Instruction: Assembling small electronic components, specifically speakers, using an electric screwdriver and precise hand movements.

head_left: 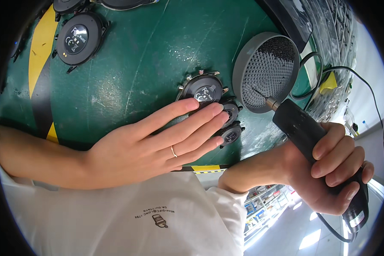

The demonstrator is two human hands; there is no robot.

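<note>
My right hand [335,170] is wrapped round a black electric screwdriver [301,123]. Its thin bit reaches over a round grey dish [239,81], where a studded grey surface shows with many tiny dark screws [279,47] heaped at the far side. My left hand [153,145] lies with fingers stretched out, fingertips resting on a round black watch case [202,87] turned back side up. Two smaller watch cases, one [231,112] partly under the fingers and another [231,135] nearer me, sit beside it. Whether the bit carries a screw is too small to tell.
More watch cases, one [79,40] back side up, lie at the far left of the green table [158,55]. Yellow and black tape [42,51] crosses the left side. Cables [320,72] and clear plastic bags [335,38] crowd the right, beyond the dish.
</note>
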